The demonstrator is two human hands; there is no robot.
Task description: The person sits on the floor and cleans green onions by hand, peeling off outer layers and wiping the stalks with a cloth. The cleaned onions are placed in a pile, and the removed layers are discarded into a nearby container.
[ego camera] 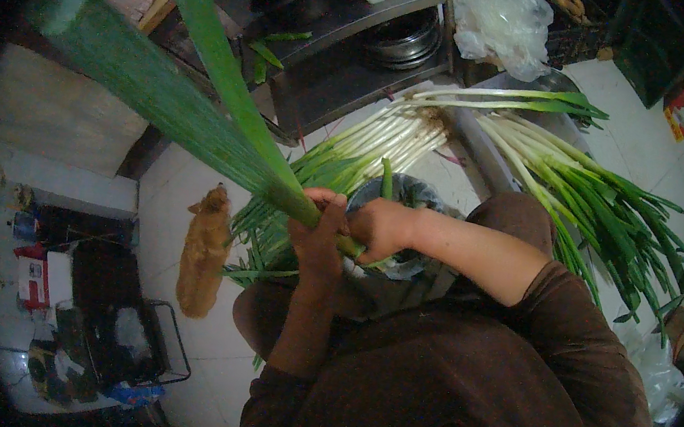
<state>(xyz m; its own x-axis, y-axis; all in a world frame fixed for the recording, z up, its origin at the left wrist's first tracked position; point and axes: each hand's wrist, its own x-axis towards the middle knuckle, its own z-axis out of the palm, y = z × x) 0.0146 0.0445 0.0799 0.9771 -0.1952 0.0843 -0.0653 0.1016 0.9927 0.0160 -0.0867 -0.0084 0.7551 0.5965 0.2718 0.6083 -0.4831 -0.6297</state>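
A large green onion (201, 132) slants up from my hands to the upper left, its thick leaves close to the camera; one leaf has a cut end. My left hand (319, 227) is wrapped around its stalk. My right hand (383, 230) is closed at the stalk's lower end, just beside the left, and its palm is hidden. Directly below is a bin (369, 191) with a dark plastic liner, partly covered by my hands. A green leaf piece (387, 179) sticks up behind my right hand. Beyond lies a pile of green onions (380, 140) with white stalks and roots.
More green onions (598, 182) lie across a grey container (491, 135) at right. A metal rack (354, 85) holding pans stands ahead. An orange-brown animal (203, 256) is on the tiled floor at left, near a black chair (116, 315). A clear plastic bag (502, 25) sits at the back.
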